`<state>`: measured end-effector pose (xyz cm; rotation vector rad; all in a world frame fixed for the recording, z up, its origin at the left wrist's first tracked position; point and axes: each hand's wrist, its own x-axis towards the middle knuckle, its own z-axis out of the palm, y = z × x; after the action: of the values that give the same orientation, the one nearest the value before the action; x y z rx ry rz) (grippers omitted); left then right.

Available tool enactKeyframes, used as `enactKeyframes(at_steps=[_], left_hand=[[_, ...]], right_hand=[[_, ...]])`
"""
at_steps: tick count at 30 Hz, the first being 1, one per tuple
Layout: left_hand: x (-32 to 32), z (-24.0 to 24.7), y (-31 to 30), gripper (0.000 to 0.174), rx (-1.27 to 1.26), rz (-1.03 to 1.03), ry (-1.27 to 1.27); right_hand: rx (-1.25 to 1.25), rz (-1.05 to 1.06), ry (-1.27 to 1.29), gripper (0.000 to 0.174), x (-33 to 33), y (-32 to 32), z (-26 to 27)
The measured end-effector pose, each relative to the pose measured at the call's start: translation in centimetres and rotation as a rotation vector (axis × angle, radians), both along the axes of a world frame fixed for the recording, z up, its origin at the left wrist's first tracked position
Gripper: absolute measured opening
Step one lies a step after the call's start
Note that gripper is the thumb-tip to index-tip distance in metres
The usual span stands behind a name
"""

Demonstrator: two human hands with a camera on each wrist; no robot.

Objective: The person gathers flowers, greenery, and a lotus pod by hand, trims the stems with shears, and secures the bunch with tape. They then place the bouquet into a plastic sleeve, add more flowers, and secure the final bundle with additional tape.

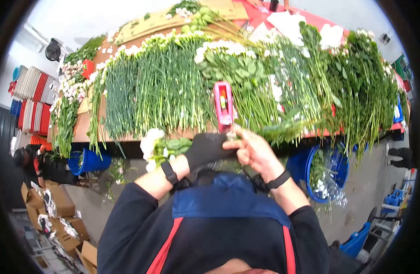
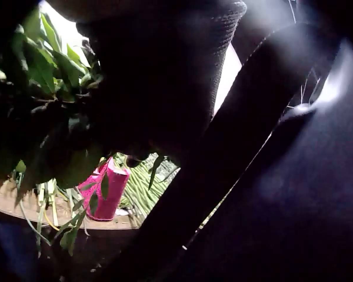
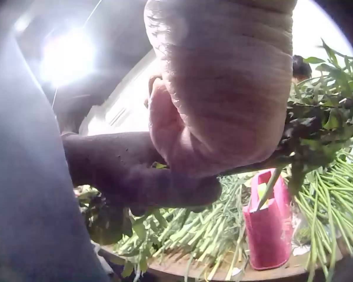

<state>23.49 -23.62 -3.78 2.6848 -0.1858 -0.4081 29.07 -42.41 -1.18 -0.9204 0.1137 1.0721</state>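
In the head view, my left hand, in a black glove, grips a bunch of white flowers. Their heads and green leaves stick out to the left of the glove. Bare, my right hand meets the glove at the stem end, some fingers stretched toward it and others bent; I cannot tell whether it pinches a stem. Just beyond the hands, a pink tape dispenser stands at the table's near edge. Leaves crowd beside the dark glove in the left wrist view.
Long green stems with pale flower heads cover the table, which has a wooden edge. Blue buckets stand below on both sides. Cardboard boxes lie at lower left, and another person is at far left.
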Motion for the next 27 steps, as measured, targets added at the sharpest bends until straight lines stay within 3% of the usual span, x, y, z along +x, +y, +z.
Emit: enactKeyframes(at_steps=[2, 4, 5, 7, 9, 10, 11, 13, 14, 16, 17, 18, 20, 23, 26, 27], left_hand=[[0.1, 0.8, -0.7, 0.054, -0.095, 0.024, -0.056], [0.8, 2.7, -1.4, 0.059, -0.192, 0.026, 0.172], [0.7, 2.1, -1.6, 0.06, -0.416, -0.003, 0.226], [1.5, 3.1, -2.8, 0.061, -0.406, -0.039, 0.467], [2.1, 6.1, -5.0, 0.06, -0.441, -0.088, 0.694], [2.1, 6.0, -5.8, 0.059, -0.446, -0.173, 0.656], [2.0, 5.7, -6.4, 0.058, -0.449, -0.27, 0.613], [2.0, 4.2, -7.8, 0.053, -0.51, -0.4, 0.52], [2.2, 4.4, -8.4, 0.049, -0.429, -0.404, 0.554], [2.8, 6.5, -9.3, 0.037, -0.508, -0.189, 0.761], [2.4, 8.0, -10.2, 0.033, -0.697, -0.138, 0.647], [2.8, 7.2, -10.2, 0.045, -0.705, -0.139, 0.564], [4.8, 5.1, -9.5, 0.047, -0.288, -0.379, 0.186], [6.7, 5.1, -11.0, 0.039, 0.093, -0.418, -0.127], [9.1, 5.8, -12.9, 0.034, 0.174, -0.517, -0.213], [10.2, 4.6, -12.8, 0.031, 0.145, -0.597, -0.311]], right_hand=[[-0.041, 0.028, -0.358, 0.036, -1.0, -3.2, 0.3], [-0.143, 0.232, -0.563, 0.03, -1.7, -7.2, -2.4], [-0.228, 0.199, -0.604, 0.028, -2.4, -8.4, -3.8], [-0.395, 0.088, -0.793, 0.028, -3.2, -9.9, -6.0], [-0.299, -0.111, -1.076, 0.033, -3.3, -9.7, -5.4], [-0.256, -0.219, -1.222, 0.036, -3.2, -9.3, -4.9], [0.106, -0.271, -0.839, 0.036, -3.1, -8.8, -3.9], [0.13, -0.254, -1.164, 0.032, -1.8, -9.2, -4.2], [0.148, -0.236, -1.139, 0.029, -1.2, -9.5, -6.9], [0.186, -0.254, -0.961, 0.022, -1.2, -10.3, -9.5], [0.209, -0.303, -0.806, 0.02, -1.7, -10.8, -9.3], [0.076, -0.3, -0.731, 0.017, -2.4, -11.2, -7.3], [-0.039, -0.272, -0.538, 0.016, -3.0, -11.7, -5.4], [0.166, -0.075, -0.285, 0.022, -3.0, -13.5, -4.8], [-0.167, -0.152, -0.667, 0.022, -4.1, -16.9, 2.0], [-0.425, -0.186, -1.087, 0.029, -3.8, -18.7, 2.5]])
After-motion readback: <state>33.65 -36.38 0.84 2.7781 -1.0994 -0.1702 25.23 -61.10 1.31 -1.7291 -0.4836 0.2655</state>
